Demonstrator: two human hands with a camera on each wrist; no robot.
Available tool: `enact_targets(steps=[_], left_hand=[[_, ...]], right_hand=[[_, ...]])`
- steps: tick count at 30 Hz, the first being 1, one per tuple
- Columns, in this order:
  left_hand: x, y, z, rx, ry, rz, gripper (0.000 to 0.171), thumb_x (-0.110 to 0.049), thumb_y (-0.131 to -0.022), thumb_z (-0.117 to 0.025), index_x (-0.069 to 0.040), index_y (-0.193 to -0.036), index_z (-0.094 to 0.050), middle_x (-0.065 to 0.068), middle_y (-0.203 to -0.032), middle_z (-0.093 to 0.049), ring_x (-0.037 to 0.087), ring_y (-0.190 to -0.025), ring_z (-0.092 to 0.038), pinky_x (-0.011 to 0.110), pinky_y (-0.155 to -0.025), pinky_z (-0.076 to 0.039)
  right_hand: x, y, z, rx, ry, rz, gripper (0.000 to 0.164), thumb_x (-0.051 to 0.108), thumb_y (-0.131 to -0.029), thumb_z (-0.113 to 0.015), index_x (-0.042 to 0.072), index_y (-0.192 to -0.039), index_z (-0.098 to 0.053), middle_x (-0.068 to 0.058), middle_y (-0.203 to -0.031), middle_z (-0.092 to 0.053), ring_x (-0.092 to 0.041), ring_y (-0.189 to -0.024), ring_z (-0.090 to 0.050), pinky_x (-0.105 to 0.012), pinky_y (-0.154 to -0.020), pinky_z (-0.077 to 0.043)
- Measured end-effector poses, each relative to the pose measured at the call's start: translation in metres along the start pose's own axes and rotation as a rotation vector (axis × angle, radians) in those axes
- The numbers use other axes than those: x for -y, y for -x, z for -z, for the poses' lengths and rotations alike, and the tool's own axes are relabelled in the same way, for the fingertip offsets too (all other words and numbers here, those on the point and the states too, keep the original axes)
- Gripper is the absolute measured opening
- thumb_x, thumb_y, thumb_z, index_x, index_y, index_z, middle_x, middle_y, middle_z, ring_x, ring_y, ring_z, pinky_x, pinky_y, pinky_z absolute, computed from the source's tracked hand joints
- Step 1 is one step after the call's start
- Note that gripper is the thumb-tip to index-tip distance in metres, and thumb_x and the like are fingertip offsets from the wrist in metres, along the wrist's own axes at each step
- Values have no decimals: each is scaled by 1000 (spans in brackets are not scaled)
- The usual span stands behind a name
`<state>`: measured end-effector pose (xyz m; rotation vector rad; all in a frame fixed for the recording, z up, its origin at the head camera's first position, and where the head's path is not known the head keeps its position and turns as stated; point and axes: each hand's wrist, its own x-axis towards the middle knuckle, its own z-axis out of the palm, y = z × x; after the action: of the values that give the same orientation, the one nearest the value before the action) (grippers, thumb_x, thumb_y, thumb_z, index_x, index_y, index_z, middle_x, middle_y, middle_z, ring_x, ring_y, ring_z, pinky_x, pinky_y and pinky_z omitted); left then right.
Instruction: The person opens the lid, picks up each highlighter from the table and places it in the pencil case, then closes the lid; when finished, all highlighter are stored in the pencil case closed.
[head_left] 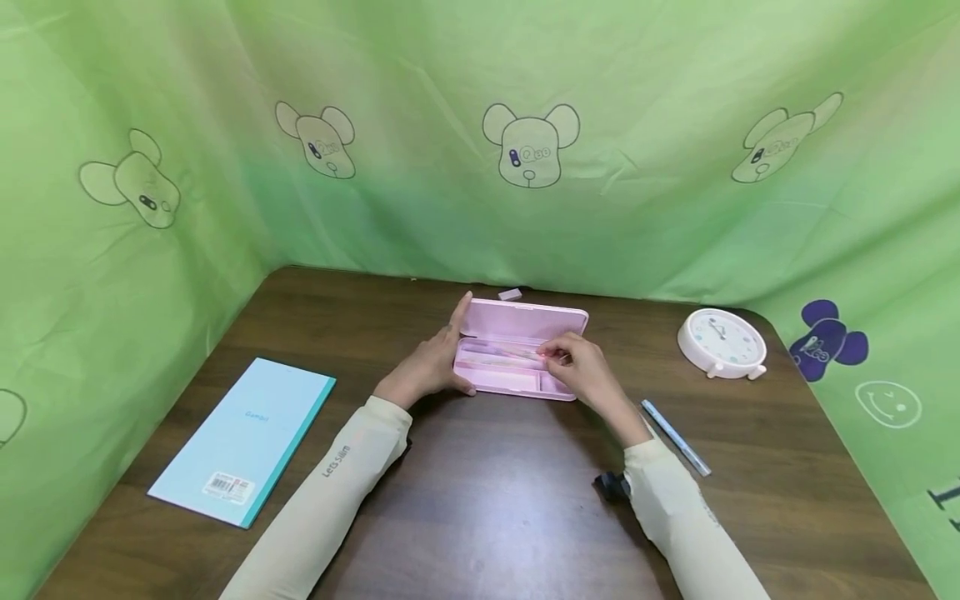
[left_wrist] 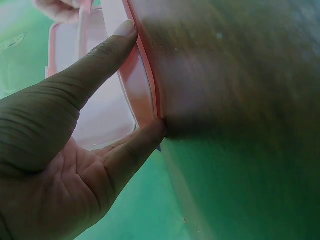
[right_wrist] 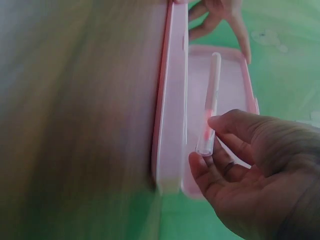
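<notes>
An open pink pencil case lies on the table, its hinged lid raised at the back. My left hand grips the case's left end. In the left wrist view, the thumb presses the front rim and a finger rests low at the end wall. My right hand pinches a slim pen between thumb and fingertips, over the right part of the case. The pen has a clear end and a pinkish-orange section. Inside, the case is divided into compartments, with slim sticks lying in the rear one.
A light-blue notebook with a barcode label lies at the left. On the right are a blue patterned pen and a white round clock. A small pale block sits behind the lid. Green curtain borders the table's back.
</notes>
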<state>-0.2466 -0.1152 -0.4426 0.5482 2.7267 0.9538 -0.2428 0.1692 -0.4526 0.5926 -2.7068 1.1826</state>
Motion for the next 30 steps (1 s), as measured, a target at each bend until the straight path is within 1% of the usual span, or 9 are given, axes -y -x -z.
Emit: enact_targets(steps=[7,9,11,14,17,18,20,23,30], left_hand=[[-1,-2,-3,-3,-2,-12,156,-19,-77,-103,-29,-170,22,30,-172,-30,53,-143,-50,60,-117,-43],[14,-12,-11,-19,4,-38,160,-23,-74,-104,-34,-170,23,30,-172,-31,52,-142,-52,60,-115,-45],[21,-17,-15,-23,14,-45,163,-24,-73,-105,-38,-169,25,29,-171,-33,52,-141,-53,60,-115,-45],[46,-31,-27,-43,14,-79,167,-32,-69,-107,-46,-166,28,28,-170,-35,50,-140,-54,60,-114,-46],[39,-26,-22,-43,6,-73,167,-31,-70,-107,-43,-167,29,30,-169,-36,52,-139,-54,62,-113,-46],[33,-22,-19,-41,8,-74,165,-29,-71,-106,-38,-168,27,32,-169,-36,53,-140,-53,62,-114,-45],[15,-11,-9,-29,10,-52,161,-24,-73,-105,-34,-170,24,34,-168,-35,55,-141,-51,63,-115,-44],[3,-3,-2,-9,16,-34,155,-20,-77,-102,-30,-170,21,33,-170,-32,54,-144,-48,62,-118,-41],[6,-1,-2,-23,2,-48,157,-21,-78,-102,-34,-168,26,32,-169,-34,53,-142,-51,62,-117,-42]], right_hand=[[13,-15,-16,67,-58,14,15,-11,-90,-71,-8,-102,-78,-15,-94,-68,-27,-87,-64,-29,-79,-53],[15,-17,-17,70,-54,6,15,-11,-90,-72,-8,-103,-78,-14,-94,-68,-27,-87,-64,-29,-79,-52],[16,-18,-18,69,-46,-4,15,-10,-90,-73,-7,-104,-79,-14,-96,-69,-27,-89,-64,-31,-80,-52],[18,-20,-18,71,-40,-14,19,-8,-91,-75,-9,-110,-78,-17,-101,-70,-31,-93,-65,-39,-87,-55],[17,-21,-18,73,-32,-23,28,-6,-93,-75,-10,-120,-75,-21,-110,-70,-36,-100,-66,-49,-94,-56],[17,-21,-17,71,-30,-25,31,-5,-93,-76,-11,-123,-74,-23,-113,-70,-37,-101,-66,-52,-96,-56],[16,-21,-17,65,-23,-28,34,-4,-94,-75,-10,-127,-73,-24,-116,-70,-38,-103,-67,-54,-97,-56],[15,-20,-17,53,-15,-24,33,-4,-95,-75,-10,-127,-73,-23,-115,-70,-38,-102,-67,-53,-97,-57],[12,-14,-14,21,7,-16,30,-2,-94,-75,-10,-122,-75,-19,-106,-72,-34,-98,-69,-51,-94,-58]])
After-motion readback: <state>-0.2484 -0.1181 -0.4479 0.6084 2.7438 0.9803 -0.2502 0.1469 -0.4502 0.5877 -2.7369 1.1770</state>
